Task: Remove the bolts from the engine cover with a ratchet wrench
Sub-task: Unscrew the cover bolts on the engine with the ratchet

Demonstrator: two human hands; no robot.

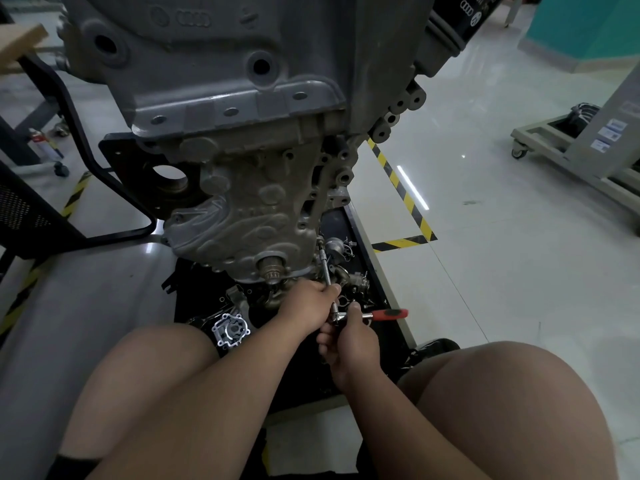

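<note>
A glossy pale workshop floor (502,237) carries a black tray (339,220) under an engine. The engine cover (235,216) faces the seated person. The ratchet wrench (388,314), red-handled, lies over the tray's right edge, and its extension bar (325,268) reaches the cover's lower right corner. The left hand (306,306) pinches the bar; the right hand (348,337) grips the wrench head.

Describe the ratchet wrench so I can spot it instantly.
Find the big grey engine over the black tray. Below its lower right edge, the right hand holds the ratchet wrench. Alone among the grey metal parts there, it has a red handle, pointing right.
</note>
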